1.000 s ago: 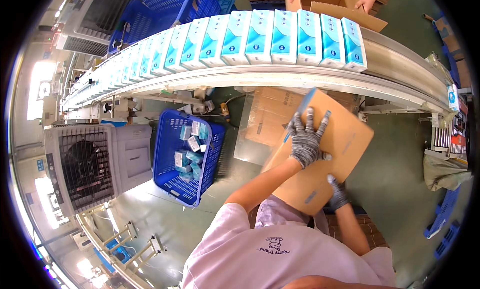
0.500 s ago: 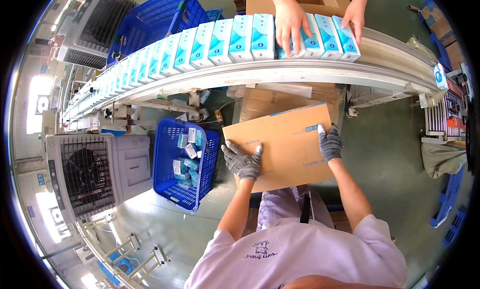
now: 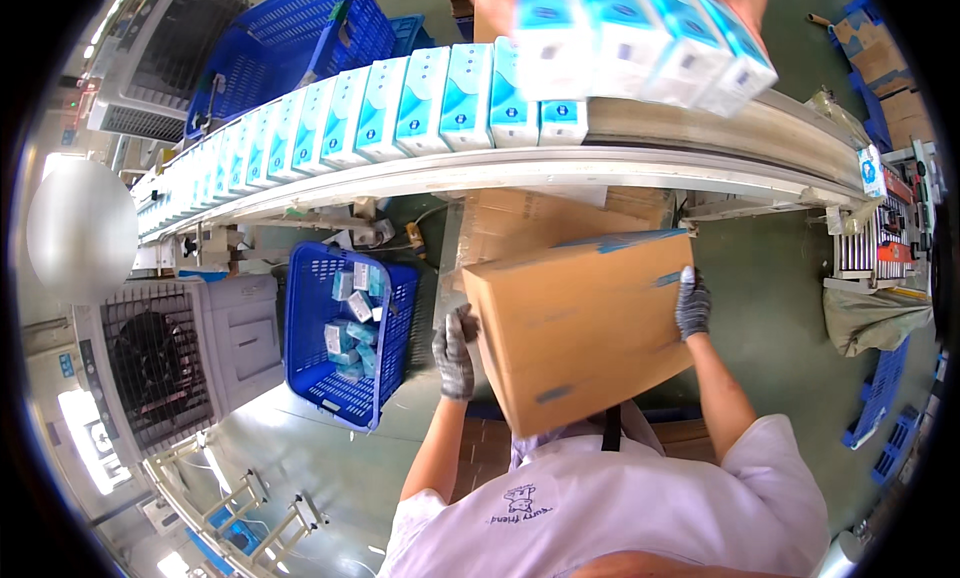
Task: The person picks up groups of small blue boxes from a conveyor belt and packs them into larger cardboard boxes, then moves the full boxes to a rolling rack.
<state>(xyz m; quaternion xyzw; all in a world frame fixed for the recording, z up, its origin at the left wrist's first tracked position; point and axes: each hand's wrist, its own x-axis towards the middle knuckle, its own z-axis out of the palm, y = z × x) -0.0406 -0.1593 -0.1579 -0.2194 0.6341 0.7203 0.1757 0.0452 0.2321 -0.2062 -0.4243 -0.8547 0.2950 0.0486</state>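
A brown cardboard box (image 3: 590, 328) is held tilted in front of my body, its left side face showing along with the broad top face. My right hand (image 3: 692, 306), in a grey glove, grips the right edge with the thumb on top. On the other side my gloved left hand (image 3: 455, 353) is upright against the left side, fingers bent; some fingertips are blurred. Beyond the box runs a conveyor (image 3: 720, 138) carrying a row of blue-and-white packs (image 3: 420, 103). Another person's hands (image 3: 745, 3) lift several packs (image 3: 630, 43) above the belt.
A blue basket (image 3: 300, 378) with several small packs stands on the floor left of the box. Farther left is a grey fan unit (image 3: 240, 328). Flattened cardboard (image 3: 510, 223) lies under the conveyor; another blue basket (image 3: 280, 38) stands behind it.
The cardboard was nearly flat-on and now shows a side face, tilted. My left hand has moved from its top to its left side. The other person has raised several packs off the belt.
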